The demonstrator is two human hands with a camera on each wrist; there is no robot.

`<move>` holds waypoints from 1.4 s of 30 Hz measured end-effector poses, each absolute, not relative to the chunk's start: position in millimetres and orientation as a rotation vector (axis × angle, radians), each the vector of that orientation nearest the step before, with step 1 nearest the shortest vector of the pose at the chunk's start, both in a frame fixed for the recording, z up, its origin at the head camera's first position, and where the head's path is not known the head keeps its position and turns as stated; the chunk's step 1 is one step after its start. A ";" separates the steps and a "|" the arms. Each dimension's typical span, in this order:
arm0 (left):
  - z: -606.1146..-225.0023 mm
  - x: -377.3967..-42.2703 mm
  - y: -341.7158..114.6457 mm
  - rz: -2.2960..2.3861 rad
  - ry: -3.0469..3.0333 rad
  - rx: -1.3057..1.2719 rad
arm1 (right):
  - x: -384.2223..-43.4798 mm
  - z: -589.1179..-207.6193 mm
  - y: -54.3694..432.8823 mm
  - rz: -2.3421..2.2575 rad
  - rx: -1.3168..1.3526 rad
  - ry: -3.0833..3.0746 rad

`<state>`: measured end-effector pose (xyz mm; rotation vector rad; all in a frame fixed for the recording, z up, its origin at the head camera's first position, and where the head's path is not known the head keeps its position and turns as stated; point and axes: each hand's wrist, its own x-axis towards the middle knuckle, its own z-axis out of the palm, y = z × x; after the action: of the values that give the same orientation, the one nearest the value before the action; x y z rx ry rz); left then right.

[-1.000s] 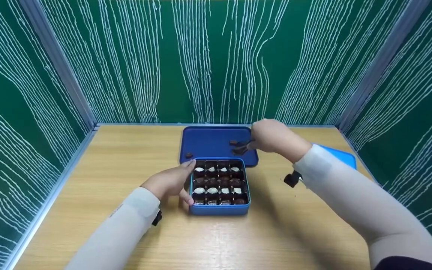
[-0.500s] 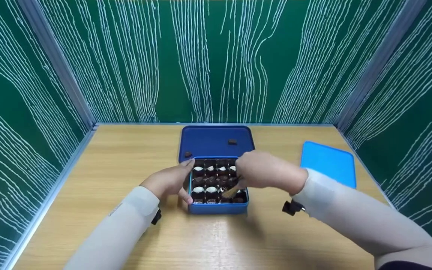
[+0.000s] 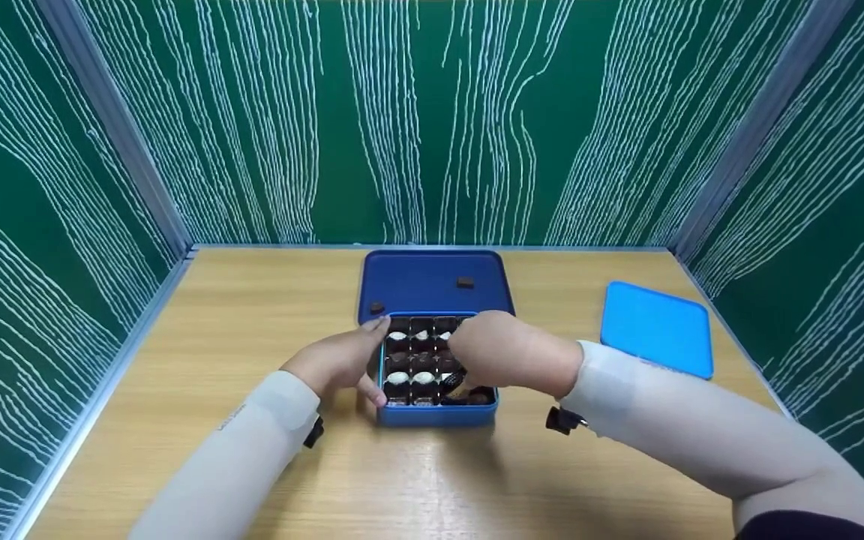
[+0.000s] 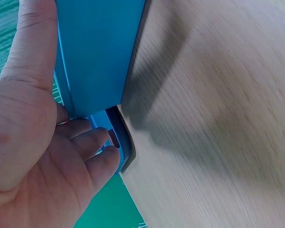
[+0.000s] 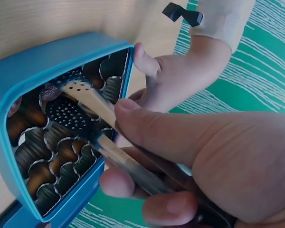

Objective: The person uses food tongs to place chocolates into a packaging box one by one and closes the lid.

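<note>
A blue tin box [image 3: 436, 416] with a dark divided insert stands mid-table; white-topped and dark chocolates sit in its compartments. My left hand [image 3: 338, 364] rests along its left wall, thumb by the near corner and fingers at the far one. In the left wrist view those fingers lie loosely bent beyond the wall. My right hand [image 3: 507, 352] reaches over the box's right side and grips metal tongs [image 5: 92, 102]. The tongs' perforated dark heads [image 5: 69, 114] are down in a front-row compartment, spread apart. Whether a chocolate lies between them, I cannot tell.
Behind the box lies a dark blue tray [image 3: 409, 274] bearing a square dark chocolate [image 3: 465, 283] and a small one [image 3: 376, 308] at its near left. A bright blue lid [image 3: 657, 328] lies at the right. Green panels [image 3: 432, 150] enclose the table [image 3: 267, 300].
My right hand has swung from the tray toward me with the tongs, lowering them into the box's front row. One dark piece has left the tray. My left hand stays put.
</note>
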<state>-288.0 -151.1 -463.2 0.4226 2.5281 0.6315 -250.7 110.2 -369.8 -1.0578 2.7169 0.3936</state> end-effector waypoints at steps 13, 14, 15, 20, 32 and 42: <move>-465.8 -290.2 -150.0 0.573 2.536 0.453 | -253.2 -383.1 96.5 0.507 -1.049 2.656; -465.8 -289.8 -150.2 0.581 2.532 0.447 | -253.0 -381.5 98.4 0.504 -1.035 2.659; -466.1 -289.7 -150.2 0.587 2.529 0.439 | -252.7 -379.8 100.3 0.499 -1.024 2.666; -466.4 -290.5 -149.9 0.597 2.523 0.408 | -250.9 -373.6 108.2 0.483 -1.034 2.686; -463.7 -292.6 -148.9 0.592 2.524 0.390 | -261.5 -365.7 88.4 0.657 -1.054 2.642; -463.6 -290.9 -147.2 0.560 2.533 0.390 | -280.1 -330.4 111.0 0.377 -0.975 2.590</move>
<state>-290.9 -147.2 -463.6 0.3902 2.5330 0.5603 -280.1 111.0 -330.4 -0.9748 2.5897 0.3765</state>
